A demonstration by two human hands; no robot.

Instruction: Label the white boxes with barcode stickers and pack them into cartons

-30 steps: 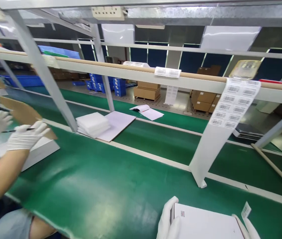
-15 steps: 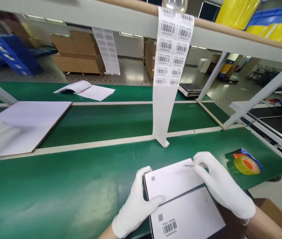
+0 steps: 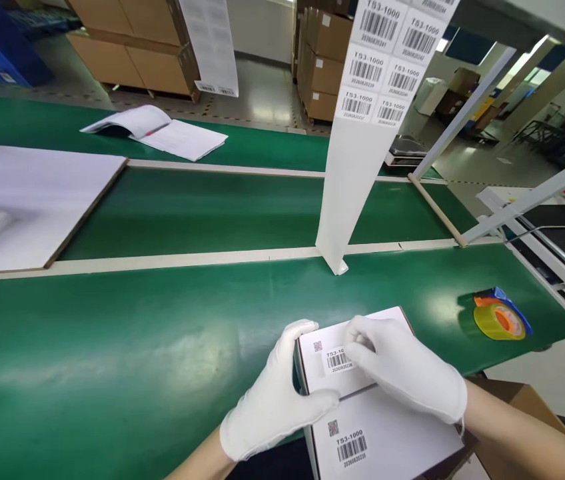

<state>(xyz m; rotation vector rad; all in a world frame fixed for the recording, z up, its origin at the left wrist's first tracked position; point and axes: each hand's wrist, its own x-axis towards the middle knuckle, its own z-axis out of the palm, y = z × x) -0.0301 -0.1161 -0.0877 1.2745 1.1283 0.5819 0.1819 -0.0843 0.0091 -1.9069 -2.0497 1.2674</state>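
Two white boxes sit one behind the other at the front edge of the bench. My left hand (image 3: 282,390), in a white glove, grips the far white box (image 3: 387,322) by its left side, thumb across the top near the seam. My gloved right hand (image 3: 397,363) reaches over that box, thumb and forefinger pinched at the right end of a barcode label (image 3: 338,361). This label lies against the box top beside a small printed square code; its right part is hidden by my fingers. The near white box (image 3: 387,433) bears a similar TS3-1000 label (image 3: 352,448).
A long strip of labels (image 3: 357,160) hangs down to the green bench (image 3: 162,347). Tape rolls (image 3: 498,320) lie at the right. Beyond are an open booklet (image 3: 177,137) and a white board (image 3: 62,200). An open carton (image 3: 517,413) stands below, right.
My right hand has moved left and inward from the far box's upper right corner, bringing the label onto its top. My left hand keeps its hold. The view has tipped down.
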